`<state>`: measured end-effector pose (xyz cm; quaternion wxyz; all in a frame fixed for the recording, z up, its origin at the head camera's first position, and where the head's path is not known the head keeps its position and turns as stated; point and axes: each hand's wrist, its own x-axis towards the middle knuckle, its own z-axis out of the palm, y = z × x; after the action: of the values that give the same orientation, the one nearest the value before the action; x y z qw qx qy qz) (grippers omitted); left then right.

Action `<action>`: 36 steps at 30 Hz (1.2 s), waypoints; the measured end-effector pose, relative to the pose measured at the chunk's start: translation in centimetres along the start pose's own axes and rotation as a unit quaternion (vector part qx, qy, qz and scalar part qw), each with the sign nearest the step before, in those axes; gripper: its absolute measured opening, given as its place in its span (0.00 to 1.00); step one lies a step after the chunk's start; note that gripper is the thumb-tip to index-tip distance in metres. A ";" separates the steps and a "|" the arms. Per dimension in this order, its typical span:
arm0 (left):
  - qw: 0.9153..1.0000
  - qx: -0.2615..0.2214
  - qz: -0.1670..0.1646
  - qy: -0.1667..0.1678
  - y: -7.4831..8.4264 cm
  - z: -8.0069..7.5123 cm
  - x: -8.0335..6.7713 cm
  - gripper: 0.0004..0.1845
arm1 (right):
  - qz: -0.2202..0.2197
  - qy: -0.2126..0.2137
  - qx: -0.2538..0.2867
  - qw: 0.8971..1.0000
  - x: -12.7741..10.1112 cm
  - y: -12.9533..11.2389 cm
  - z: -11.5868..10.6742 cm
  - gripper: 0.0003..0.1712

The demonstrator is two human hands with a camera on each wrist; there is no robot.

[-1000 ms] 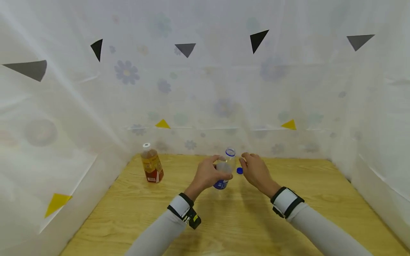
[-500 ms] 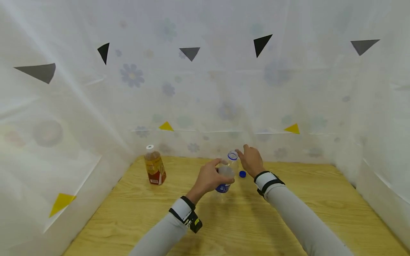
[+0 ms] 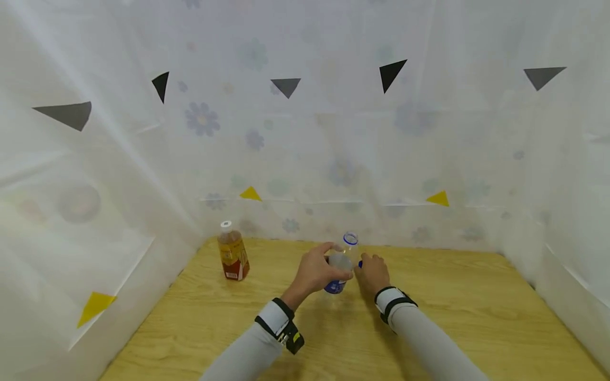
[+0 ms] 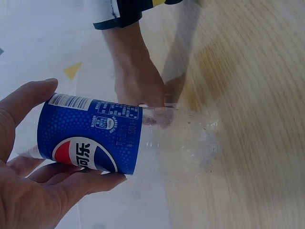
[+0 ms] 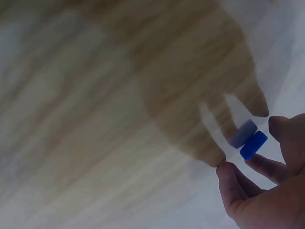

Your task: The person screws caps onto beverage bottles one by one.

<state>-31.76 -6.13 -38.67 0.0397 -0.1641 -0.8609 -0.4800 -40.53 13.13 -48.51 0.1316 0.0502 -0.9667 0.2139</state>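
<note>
We are wrapping our left hand around the clear blue-labelled bottle, fingers and thumb curled about its label, and we are holding it a little tilted just above the wooden table near the middle of its far side; in the left wrist view the bottle is looking empty, its mouth open with only the blue ring left on the neck. Just beside it our right hand is reaching down at the table, and in the right wrist view the fingers are closing on the blue cap, touching or very nearly touching it, though we cannot tell whether it is lifted yet. By our judgement the bottle is already uncapped and in hand, and the cap is only now being picked up, with screwing it back on not yet begun. Well apart to the left a brown tea bottle is standing upright with its white cap on, close to the white flowered curtain
</note>
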 end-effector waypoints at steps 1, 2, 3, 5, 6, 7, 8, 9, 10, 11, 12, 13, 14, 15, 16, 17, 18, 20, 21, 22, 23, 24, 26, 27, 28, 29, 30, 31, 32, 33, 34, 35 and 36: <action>1.000 0.001 0.001 0.001 0.0 0.0 0.0 0.30 | -0.004 0.003 -0.008 1.000 0.0 0.1 0.1 0.21; 1.000 0.002 0.003 0.002 0.0 0.0 0.0 0.30 | -0.007 0.007 -0.017 1.000 -0.1 0.1 0.2 0.20; 1.000 0.001 0.003 0.002 0.0 0.1 0.0 0.30 | -0.008 0.007 -0.024 1.000 -0.1 0.1 0.3 0.18; 1.000 -0.003 0.003 0.003 0.1 0.1 0.0 0.29 | -0.012 0.010 -0.041 0.999 -0.1 0.2 0.3 0.15; 1.000 -0.005 0.002 0.002 0.1 0.1 -0.1 0.29 | -0.013 0.011 -0.046 0.999 -0.2 0.3 0.3 0.14; 1.000 -0.007 0.002 0.001 0.1 0.1 -0.1 0.29 | -0.015 0.012 -0.051 0.999 -0.2 0.3 0.4 0.13; 1.000 -0.009 0.001 0.001 0.1 0.1 -0.1 0.29 | -0.016 0.012 -0.053 0.998 -0.2 0.3 0.4 0.13; 1.000 -0.010 0.000 0.001 0.1 0.1 -0.1 0.29 | -0.017 0.014 -0.053 0.998 -0.2 0.3 0.4 0.13; 1.000 -0.010 -0.001 0.001 0.2 0.1 -0.1 0.29 | -0.019 0.016 -0.051 0.998 -0.2 0.4 0.4 0.13; 1.000 -0.010 -0.002 0.001 0.2 0.1 -0.1 0.29 | -0.021 0.020 -0.051 0.998 -0.1 0.4 0.4 0.13; 1.000 -0.009 -0.002 0.001 0.2 0.1 -0.1 0.29 | -0.023 0.023 -0.049 0.998 -0.1 0.4 0.4 0.13; 1.000 -0.008 -0.002 0.002 0.2 0.1 0.0 0.29 | -0.025 0.026 -0.046 0.998 0.0 0.3 0.2 0.13; 1.000 -0.007 -0.003 0.002 0.2 0.2 0.0 0.29 | -0.028 0.029 -0.044 0.998 0.1 0.1 0.0 0.12; 1.000 -0.007 -0.004 0.002 0.2 0.2 0.0 0.30 | -0.031 0.031 -0.043 0.998 0.2 -0.1 -0.4 0.12; 1.000 -0.008 -0.004 0.001 0.2 0.2 0.0 0.30 | -0.034 0.031 -0.045 0.998 0.4 -0.3 -0.9 0.12; 1.000 -0.008 -0.004 0.000 0.1 0.2 0.1 0.30 | -0.035 0.031 -0.049 0.998 0.6 -0.6 -1.5 0.12; 1.000 -0.009 -0.005 0.000 0.1 0.2 0.1 0.30 | -0.036 0.031 -0.049 0.998 0.8 -1.0 -2.3 0.12; 1.000 -0.008 -0.005 0.000 0.2 0.1 0.1 0.30 | -0.035 0.027 -0.045 0.998 1.2 -1.6 -4.0 0.15; 1.000 -0.006 -0.005 0.000 0.2 0.1 0.2 0.30 | -0.036 0.026 -0.040 0.998 1.3 -2.0 -5.0 0.16; 1.000 -0.006 -0.006 0.000 0.2 0.1 0.2 0.30 | -0.032 0.023 -0.031 0.999 1.4 -2.2 -5.9 0.18; 1.000 -0.005 -0.007 0.000 0.2 0.2 0.2 0.30 | -0.029 0.021 -0.020 0.999 1.4 -2.5 -6.8 0.19; 1.000 -0.005 -0.008 0.000 0.3 0.2 0.2 0.30 | -0.029 0.022 -0.008 0.999 1.3 -2.7 -7.7 0.20; 1.000 -0.002 -0.011 -0.003 0.3 0.3 0.2 0.31 | -0.037 0.023 0.020 0.999 1.0 -3.1 -9.3 0.21; 1.000 -0.002 -0.012 -0.004 0.3 0.3 0.2 0.31 | -0.045 0.026 0.031 0.998 0.7 -3.3 -9.9 0.21; 1.000 -0.002 -0.013 -0.006 0.3 0.3 0.2 0.32 | -0.051 0.027 0.041 0.998 0.4 -3.5 -10.5 0.22; 1.000 0.000 -0.014 -0.007 0.3 0.3 0.2 0.32 | -0.059 0.027 0.047 0.997 0.1 -3.6 -10.9 0.21; 1.000 0.000 -0.014 -0.007 0.4 0.3 0.3 0.32 | -0.066 0.026 0.052 0.996 -0.2 -3.7 -11.2 0.21; 1.000 0.002 -0.013 -0.008 0.4 0.3 0.3 0.32 | -0.070 0.021 0.060 0.996 -0.6 -3.8 -11.5 0.20; 1.000 0.005 -0.011 -0.008 0.4 0.2 0.3 0.32 | -0.071 0.017 0.061 0.995 -1.0 -3.9 -11.5 0.19; 1.000 0.008 -0.010 -0.007 0.5 0.3 0.3 0.32 | -0.070 0.009 0.063 0.996 -1.4 -3.9 -11.6 0.18; 1.000 0.010 -0.010 -0.006 0.5 0.2 0.3 0.32 | -0.065 -0.001 0.067 0.996 -1.8 -3.9 -11.5 0.16; 1.000 0.012 -0.008 -0.005 0.5 0.2 0.2 0.31 | -0.057 -0.012 0.070 0.996 -2.3 -3.9 -11.4 0.13; 1.000 0.012 -0.007 -0.005 0.5 0.2 0.2 0.31 | -0.051 -0.024 0.069 0.996 -2.7 -3.9 -11.3 0.10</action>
<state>-31.79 -5.64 -38.33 0.0341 -0.1605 -0.8678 -0.4691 -34.72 14.49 -37.83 0.1156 0.1136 -0.9485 0.2721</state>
